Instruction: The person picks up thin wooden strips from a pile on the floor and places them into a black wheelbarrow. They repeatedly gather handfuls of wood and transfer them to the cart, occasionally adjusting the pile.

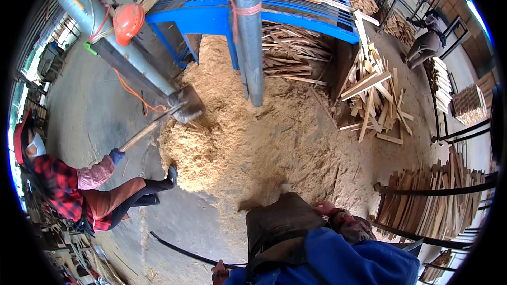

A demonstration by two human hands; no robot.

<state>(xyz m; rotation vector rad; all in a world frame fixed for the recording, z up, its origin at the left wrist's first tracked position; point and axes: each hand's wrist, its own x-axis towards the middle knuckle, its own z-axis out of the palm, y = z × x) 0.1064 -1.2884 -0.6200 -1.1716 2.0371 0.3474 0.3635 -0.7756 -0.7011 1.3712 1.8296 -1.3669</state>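
Note:
At the lower edge, my left hand (218, 268) is closed around a thin, curved black bar (182, 252) that reaches out to the left over the concrete. My right hand (323, 207) hangs beside my dark apron (282, 219); its fingers are too small and unclear to read, and nothing shows in it. A wide heap of sawdust (198, 150) spreads in front of my feet. At the left, a co-worker (58, 184) in a red checked top holds a wooden-handled shovel (145, 135), its blade over the heap.
Grey steel posts (247, 47) rise ahead, one with an orange hard hat (128, 23). Behind them stands a blue machine frame (203, 18). Loose wood strips (372, 92) pile up ahead right. Racked boards (428, 195) stand close on my right. Another person (426, 39) is far right.

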